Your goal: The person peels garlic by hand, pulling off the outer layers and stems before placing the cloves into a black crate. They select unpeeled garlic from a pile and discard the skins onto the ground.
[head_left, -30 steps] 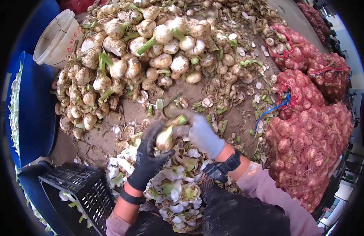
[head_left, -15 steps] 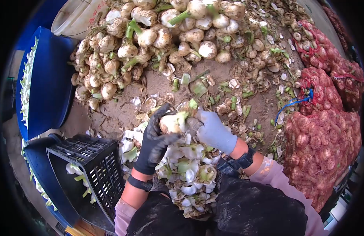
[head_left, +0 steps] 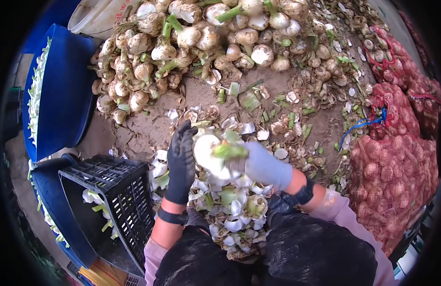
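My right hand (head_left: 268, 164), in a pale grey-blue glove, is closed on a garlic bulb (head_left: 208, 150) near its short green stem. The bulb is white and peeled, slightly smeared by motion. At its left side stands my left hand (head_left: 181, 159) in a black glove, fingers stretched upward and palm toward the bulb, with nothing in its grip. Below both hands, between my knees, lies a heap of peeled skins (head_left: 232, 205). Some fingertips of my right hand are hidden behind the bulb and stem.
Unpeeled bulbs (head_left: 144, 71) are piled on the ground ahead. Red mesh sacks (head_left: 392, 176) full of bulbs stand at the right. On the left are a large blue tub (head_left: 63, 95) and a black crate (head_left: 130, 200) with pale green-stemmed pieces inside. A white bucket (head_left: 94, 19) stands at the back left.
The bulb has turned and now shows a clean white side, its stem toward my right hand. My left hand has let go of it and straightened its fingers.
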